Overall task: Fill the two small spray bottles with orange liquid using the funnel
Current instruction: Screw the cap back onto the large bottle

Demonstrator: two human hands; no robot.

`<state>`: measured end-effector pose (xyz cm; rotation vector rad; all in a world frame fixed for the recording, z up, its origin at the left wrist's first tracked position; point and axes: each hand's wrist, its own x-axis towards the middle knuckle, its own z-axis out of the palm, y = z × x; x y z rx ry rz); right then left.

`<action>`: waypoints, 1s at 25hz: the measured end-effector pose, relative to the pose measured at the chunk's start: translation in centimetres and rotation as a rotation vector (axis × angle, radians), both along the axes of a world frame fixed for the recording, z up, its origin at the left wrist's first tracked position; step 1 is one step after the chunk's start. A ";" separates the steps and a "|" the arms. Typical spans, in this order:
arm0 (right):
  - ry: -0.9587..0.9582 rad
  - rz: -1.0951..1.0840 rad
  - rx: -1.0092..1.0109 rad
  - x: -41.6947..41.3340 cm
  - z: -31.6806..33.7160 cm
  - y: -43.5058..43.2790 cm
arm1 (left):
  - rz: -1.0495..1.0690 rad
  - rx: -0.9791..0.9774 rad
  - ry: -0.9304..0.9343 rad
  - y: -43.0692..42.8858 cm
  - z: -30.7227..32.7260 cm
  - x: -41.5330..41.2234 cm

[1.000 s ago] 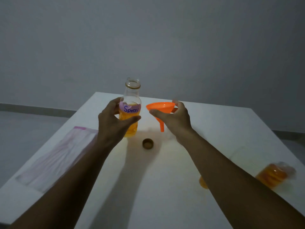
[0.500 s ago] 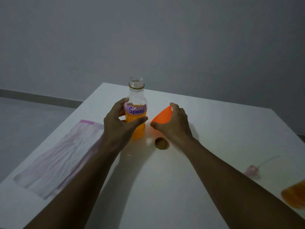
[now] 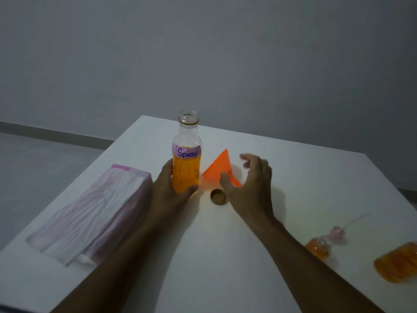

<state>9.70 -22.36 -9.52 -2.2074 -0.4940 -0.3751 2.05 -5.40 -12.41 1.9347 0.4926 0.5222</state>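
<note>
On the white table [image 3: 293, 199] the largest thing is a pink and white pack [image 3: 90, 213] of what looks like folded tissue, lying at the left. Next in size is the big clear bottle [image 3: 186, 159] with a label that reads "Spray"; it stands upright near the middle with its mouth uncapped and is more than half full of orange liquid. The left hand [image 3: 171, 190] has its grip closed around the lower part of this bottle, thumb in front. With so much liquid I judge it rather heavy, and the smooth plastic may slip, so a hold low on the body, as now, seems best.

Just right of it the orange funnel [image 3: 220, 169] lies tipped on the table, its wide mouth down toward the surface. The right hand [image 3: 250, 184] hovers just beside it with fingers spread and the grip open, holding nothing. The funnel looks light and stiff; I would take it by the rim.

At the far right edge two small spray bottles lie on their sides: one [image 3: 397, 264] is blurred and cut by the frame, the other [image 3: 319, 247] has a pink spray head [image 3: 336, 232] beside its neck. Both already show orange inside. They are small and may roll.

Smallest is the round cap [image 3: 218, 196], resting in front of the funnel.
</note>
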 end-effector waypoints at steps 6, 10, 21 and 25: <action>0.067 0.079 -0.246 -3.0 -3.1 -0.2 | -0.022 0.042 0.073 -0.1 0.2 -0.1; 0.140 0.140 -0.248 -2.1 -2.4 0.4 | -0.031 0.011 0.115 0.3 0.4 0.0; 0.081 0.253 0.117 -0.6 7.2 1.0 | 0.036 -0.018 0.073 -0.3 0.9 -0.5; 0.102 0.409 0.315 0.7 13.0 3.9 | 0.050 -0.004 0.103 -0.2 0.6 0.1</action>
